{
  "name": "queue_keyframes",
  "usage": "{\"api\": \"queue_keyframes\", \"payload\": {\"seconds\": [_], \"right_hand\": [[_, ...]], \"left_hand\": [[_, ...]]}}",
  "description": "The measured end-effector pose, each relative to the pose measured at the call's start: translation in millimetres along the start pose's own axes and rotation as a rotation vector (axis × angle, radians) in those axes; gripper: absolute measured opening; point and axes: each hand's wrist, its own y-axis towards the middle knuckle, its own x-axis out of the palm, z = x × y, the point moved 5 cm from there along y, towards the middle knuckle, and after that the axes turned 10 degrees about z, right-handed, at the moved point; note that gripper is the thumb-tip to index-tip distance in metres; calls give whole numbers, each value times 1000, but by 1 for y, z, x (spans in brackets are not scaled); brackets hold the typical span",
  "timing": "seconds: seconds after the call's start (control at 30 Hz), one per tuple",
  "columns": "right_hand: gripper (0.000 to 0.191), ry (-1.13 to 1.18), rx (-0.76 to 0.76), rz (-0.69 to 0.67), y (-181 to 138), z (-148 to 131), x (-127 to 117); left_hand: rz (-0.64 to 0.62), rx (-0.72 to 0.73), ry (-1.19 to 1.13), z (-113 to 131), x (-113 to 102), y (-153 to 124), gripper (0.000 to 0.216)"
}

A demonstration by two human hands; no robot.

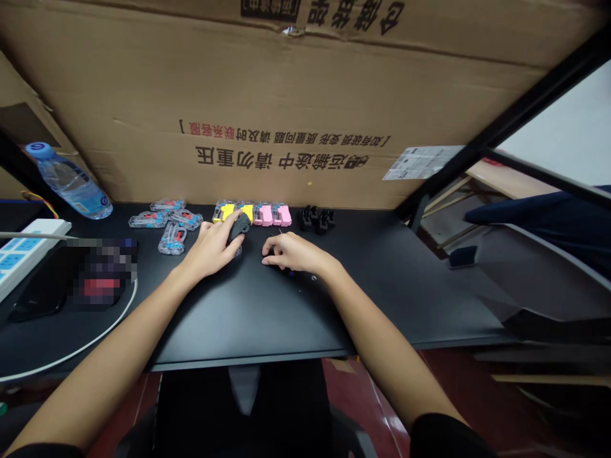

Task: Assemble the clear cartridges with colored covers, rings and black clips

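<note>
My left hand [212, 247] is closed on a dark grey rounded plastic part [240, 226], gripped between thumb and fingers above the black tabletop. To its right, my right hand [293, 252] is bent down at the table with thumb and fingertips pinched together. Whatever lies between those fingertips is too dark and small to make out. Small bits [314, 278] lie beside the right hand. Just behind my hands stand yellow-and-clear plastic pieces [223, 212] and pink-and-clear pieces [263, 215] in a row. Black plastic parts [316, 219] are grouped at the row's right end.
Several clear pieces with red and blue insides [172, 238] lie left of my left hand. Farther left are a water bottle [71, 181], a white power strip [31, 251], a black phone-like slab [45, 289] and a white cable [126, 310]. A cardboard sheet [267, 83] walls off the back.
</note>
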Motion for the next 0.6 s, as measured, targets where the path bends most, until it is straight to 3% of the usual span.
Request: {"api": "queue_keyframes", "payload": {"seconds": [0.17,0.27,0.33,0.47,0.6], "right_hand": [[18,69,29,-29,0,0,9],[21,106,-63,33,0,-6,7],[23,156,-138,154,0,-11,-2],[27,278,-182,565,-4,-14,-27],[20,242,-340,810,-11,-24,-27]], "left_hand": [[8,-76,-35,1,-2,0,56],[18,-89,-124,1,-2,2,48],[31,-104,-183,-1,-3,3,44],[63,-99,-229,-1,-5,4,41],[33,-68,-242,6,-4,2,33]]}}
